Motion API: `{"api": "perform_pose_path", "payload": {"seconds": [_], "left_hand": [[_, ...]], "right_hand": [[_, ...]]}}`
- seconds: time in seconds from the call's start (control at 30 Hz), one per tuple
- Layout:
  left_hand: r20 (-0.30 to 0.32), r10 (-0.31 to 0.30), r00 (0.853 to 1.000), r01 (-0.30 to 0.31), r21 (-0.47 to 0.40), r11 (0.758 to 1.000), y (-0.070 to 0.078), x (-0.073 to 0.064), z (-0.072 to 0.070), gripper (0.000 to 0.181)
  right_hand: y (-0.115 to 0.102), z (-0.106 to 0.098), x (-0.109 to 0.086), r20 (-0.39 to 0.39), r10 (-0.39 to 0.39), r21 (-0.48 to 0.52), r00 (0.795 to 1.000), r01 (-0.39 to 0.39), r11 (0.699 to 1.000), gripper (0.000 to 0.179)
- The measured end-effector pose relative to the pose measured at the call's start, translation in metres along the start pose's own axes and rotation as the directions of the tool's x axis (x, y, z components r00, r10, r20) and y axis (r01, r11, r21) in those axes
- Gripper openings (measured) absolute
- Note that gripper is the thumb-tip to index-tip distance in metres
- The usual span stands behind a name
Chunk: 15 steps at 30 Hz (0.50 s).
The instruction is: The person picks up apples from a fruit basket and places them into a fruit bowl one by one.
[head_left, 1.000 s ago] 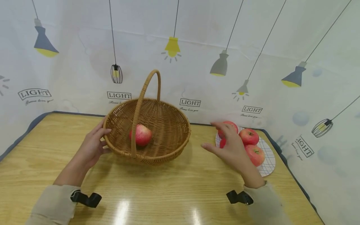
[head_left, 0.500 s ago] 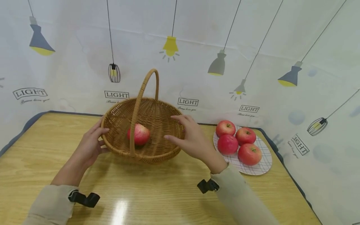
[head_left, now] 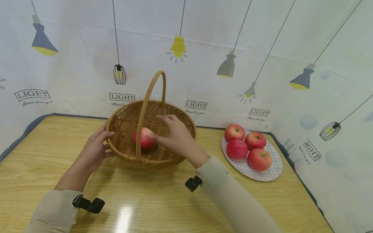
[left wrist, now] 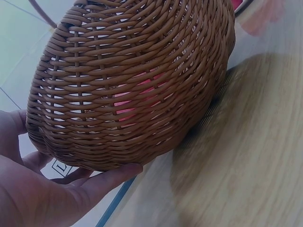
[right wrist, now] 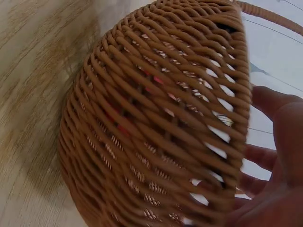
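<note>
A brown wicker basket (head_left: 122,118) with a tall arched handle stands on the table. Its far-left rim is held by my left hand (head_left: 94,150), the thumb over the edge and the fingers outside. In the left wrist view that hand (left wrist: 52,189) lies along the woven wall. Inside the basket sits one red apple (head_left: 147,138), partly behind the handle. My right hand (head_left: 180,137) reaches over the right rim, fingers spread, its thumb overlapping the apple's right side. In the right wrist view the woven wall (right wrist: 156,104) hides part of the right hand (right wrist: 279,175).
To the right, a white checked plate (head_left: 275,165) bears several red apples (head_left: 259,159). The wooden table (head_left: 157,200) ends at the back against a pale sheet (head_left: 204,74) printed with lamps. A dark strip (head_left: 294,168) runs along the table's edge.
My right hand has moved left from above the plate, over the basket's right rim and in toward the apple. My left hand keeps its hold on the basket's rim.
</note>
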State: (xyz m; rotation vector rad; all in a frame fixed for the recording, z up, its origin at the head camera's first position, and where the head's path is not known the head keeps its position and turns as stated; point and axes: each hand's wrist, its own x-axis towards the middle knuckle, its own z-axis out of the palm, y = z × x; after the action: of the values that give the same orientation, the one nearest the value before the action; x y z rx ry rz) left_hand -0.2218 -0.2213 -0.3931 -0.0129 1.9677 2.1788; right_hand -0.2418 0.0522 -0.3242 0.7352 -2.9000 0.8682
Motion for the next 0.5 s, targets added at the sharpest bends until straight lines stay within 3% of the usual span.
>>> {"api": "perform_pose_path", "payload": {"seconds": [0.3,0.5], "left_hand": [[0.01,0.004,1.0,-0.004,-0.015,1.0,-0.001,0.002,-0.001,0.063],[0.009,0.002,1.0,-0.002,-0.012,1.0,-0.001,0.002,0.001,0.062]], "right_hand": [[-0.007,0.017,0.022,0.06,0.066,0.047,0.996,-0.069,0.997,0.073],[-0.006,0.025,0.031,0.07,0.064,0.002,0.996,-0.064,0.998,0.068]]}}
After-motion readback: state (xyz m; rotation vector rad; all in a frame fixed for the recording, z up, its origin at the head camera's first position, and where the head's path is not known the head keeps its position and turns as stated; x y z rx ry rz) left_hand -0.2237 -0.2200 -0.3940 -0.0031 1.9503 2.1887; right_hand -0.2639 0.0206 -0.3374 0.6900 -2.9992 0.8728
